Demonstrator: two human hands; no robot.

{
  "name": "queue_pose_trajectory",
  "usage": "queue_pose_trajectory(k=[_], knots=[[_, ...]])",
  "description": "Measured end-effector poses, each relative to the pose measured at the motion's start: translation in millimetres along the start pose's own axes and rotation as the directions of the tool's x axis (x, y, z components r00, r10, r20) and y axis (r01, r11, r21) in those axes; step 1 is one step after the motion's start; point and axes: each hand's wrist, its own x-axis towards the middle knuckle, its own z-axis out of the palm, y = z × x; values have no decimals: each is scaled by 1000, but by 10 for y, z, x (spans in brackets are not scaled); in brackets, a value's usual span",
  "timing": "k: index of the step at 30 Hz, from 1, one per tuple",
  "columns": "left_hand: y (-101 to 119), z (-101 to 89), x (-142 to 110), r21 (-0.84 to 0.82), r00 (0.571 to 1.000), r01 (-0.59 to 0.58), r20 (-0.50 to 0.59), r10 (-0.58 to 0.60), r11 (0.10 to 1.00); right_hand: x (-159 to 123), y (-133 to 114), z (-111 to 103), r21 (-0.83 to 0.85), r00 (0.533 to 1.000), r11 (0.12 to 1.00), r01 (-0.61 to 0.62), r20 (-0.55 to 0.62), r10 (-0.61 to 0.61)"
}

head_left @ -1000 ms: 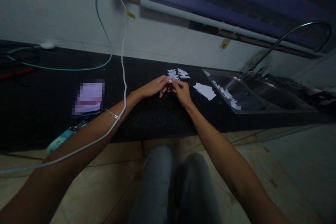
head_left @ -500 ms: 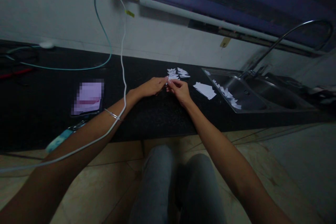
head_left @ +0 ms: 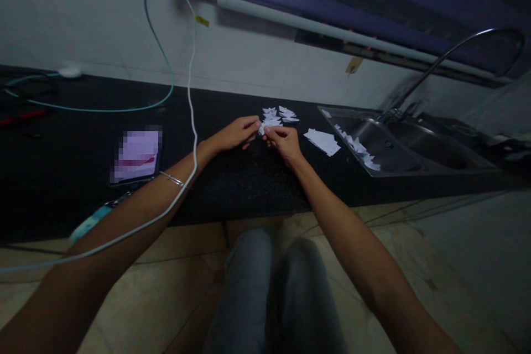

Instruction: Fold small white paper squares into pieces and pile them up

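Between my fingertips is a small piece of white folded paper [head_left: 261, 130]. My left hand [head_left: 240, 131] pinches it from the left, thumb and forefinger closed on it. From the other side my right hand [head_left: 284, 142] grips the same piece, its fingers curled in. Much of the paper is hidden by the fingers, so its shape is unclear. Just behind the hands lies a cluster of pointed folded paper pieces [head_left: 287, 113] on the black counter [head_left: 240, 188]. A stack of flat white paper sheets [head_left: 321, 141] rests right of my right hand.
More folded papers [head_left: 359, 148] line the left rim of a steel sink [head_left: 410, 168] with a curved faucet [head_left: 448, 58]. A phone [head_left: 136, 155] lies left of my left arm. A white cable [head_left: 191, 94] hangs down across that forearm; a teal cable [head_left: 103, 109] loops farther left.
My left hand has shifted slightly left, its fingers more bent, and more of the white paper shows between the fingertips. My right hand stays almost in place.
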Motion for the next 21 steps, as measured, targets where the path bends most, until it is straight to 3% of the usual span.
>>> queue_pose_trajectory(k=[4,9,16,21], knots=[[5,-17,0,-26,1000,10,-9,-10,1000,2,-24,14,27,998,999,-32,-50,34],[4,-39,-6,-3,998,-19,62,19,1000,-8,-27,23,87,999,995,-53,15,52],[-92,-28,17,-88,996,-39,81,46,995,1,4,-7,27,999,999,-33,-41,34],[-141,-36,48,-222,992,-31,111,57,975,-1,-2,0,122,1000,992,-21,-20,23]])
